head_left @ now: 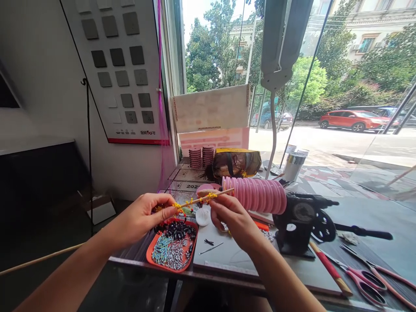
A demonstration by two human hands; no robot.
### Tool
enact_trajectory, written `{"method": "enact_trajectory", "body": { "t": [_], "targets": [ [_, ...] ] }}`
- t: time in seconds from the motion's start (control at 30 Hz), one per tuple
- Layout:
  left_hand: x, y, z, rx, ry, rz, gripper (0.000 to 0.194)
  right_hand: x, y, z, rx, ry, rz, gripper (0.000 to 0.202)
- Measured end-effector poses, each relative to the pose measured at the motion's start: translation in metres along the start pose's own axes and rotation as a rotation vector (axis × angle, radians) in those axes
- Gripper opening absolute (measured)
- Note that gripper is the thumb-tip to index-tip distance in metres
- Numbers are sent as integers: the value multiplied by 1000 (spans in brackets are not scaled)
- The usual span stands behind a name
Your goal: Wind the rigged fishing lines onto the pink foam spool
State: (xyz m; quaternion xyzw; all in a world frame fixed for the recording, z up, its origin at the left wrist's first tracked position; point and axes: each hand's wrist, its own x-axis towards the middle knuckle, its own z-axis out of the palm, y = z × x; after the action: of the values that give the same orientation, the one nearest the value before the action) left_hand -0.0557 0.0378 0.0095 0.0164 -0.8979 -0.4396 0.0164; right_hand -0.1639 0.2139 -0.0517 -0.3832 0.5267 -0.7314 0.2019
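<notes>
Both hands (143,216) (232,216) pinching beaded stick (208,198), grip closed

yellow thread (208,197) on tan stick (214,194); orange tray (152,255), black and pale beads (172,245); pink spools (260,195); pink-handled scissors (365,281).

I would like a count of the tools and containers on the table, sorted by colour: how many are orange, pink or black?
Orange: 1, the tray of beads
Pink: 2, the row of spools and the scissors
Black: 1, the hand-crank machine
Total: 4
Both hands, left hand and right hand, hold a thin stick wound with yellow thread.
</notes>
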Motion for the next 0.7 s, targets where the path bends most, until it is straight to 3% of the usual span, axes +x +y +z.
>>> {"method": "enact_trajectory", "body": {
  "t": [0.1,0.27,0.5,0.7],
  "targets": [
    [-1,0,-1,0,-3,-4,33,0,3,3,32,0,-3,29],
    [0,-1,-1,-6,4,-9,33,-5,3,3,7,124,-40,28],
    [3,2,1,23,-3,9,33,-8,5,4,36,21,86,37],
    [2,4,3,34,-17,20,34,0,11,9,68,66,-14,32]
  ]
}}
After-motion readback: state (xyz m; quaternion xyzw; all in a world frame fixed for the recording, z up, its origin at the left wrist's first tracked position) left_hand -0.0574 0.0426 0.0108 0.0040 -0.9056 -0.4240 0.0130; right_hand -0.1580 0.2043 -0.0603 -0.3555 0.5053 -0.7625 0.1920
